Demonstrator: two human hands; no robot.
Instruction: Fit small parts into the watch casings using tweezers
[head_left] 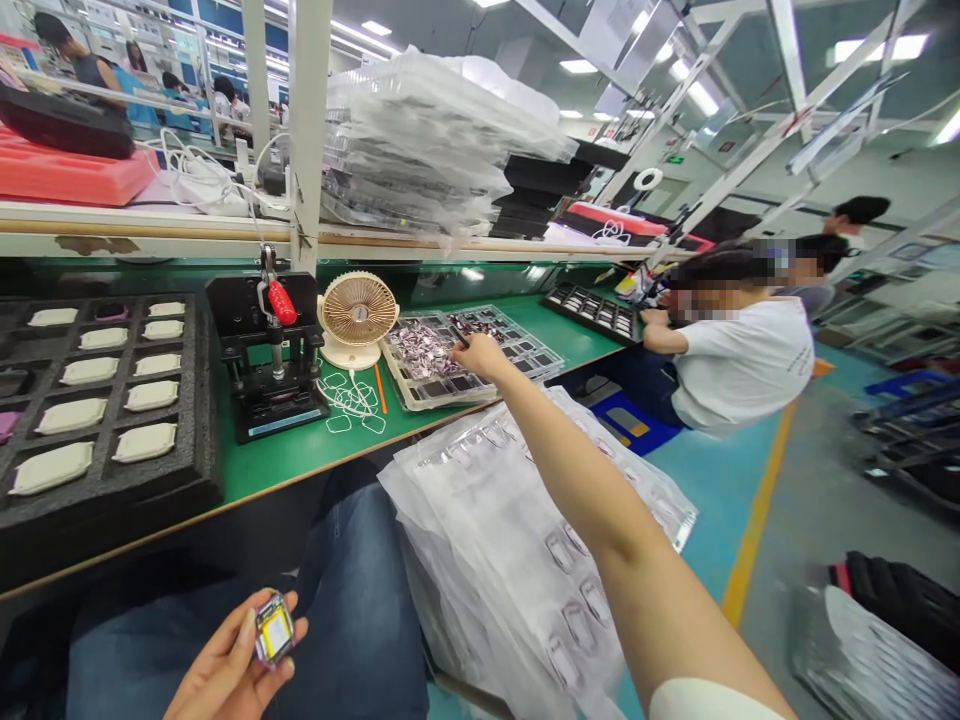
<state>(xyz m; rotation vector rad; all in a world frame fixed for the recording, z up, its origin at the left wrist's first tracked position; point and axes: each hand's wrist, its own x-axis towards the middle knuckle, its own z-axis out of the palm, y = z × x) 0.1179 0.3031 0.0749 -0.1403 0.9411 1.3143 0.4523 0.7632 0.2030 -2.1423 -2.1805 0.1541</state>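
Observation:
Low in front of my lap, my left hand (251,655) grips a small watch-like housing (274,630) with a purple rim and a yellow-and-white inside. My right hand (480,355) reaches far forward over a clear plastic tray (417,398) on the bench. A small dark piece (459,334) is pinched in its fingers; its kind is too small to make out. Beneath that hand lies a heap of small shiny purple and silver parts (424,348). Dark square parts (517,352) sit in the tray's pockets to the right.
A black toggle press (274,370) with a red handle stands beside a beige fan (358,315). At left is a black foam tray (206,440) of pale housings. Stacked plastic trays (510,520) rise beside my knee. A co-worker (739,350) sits at right.

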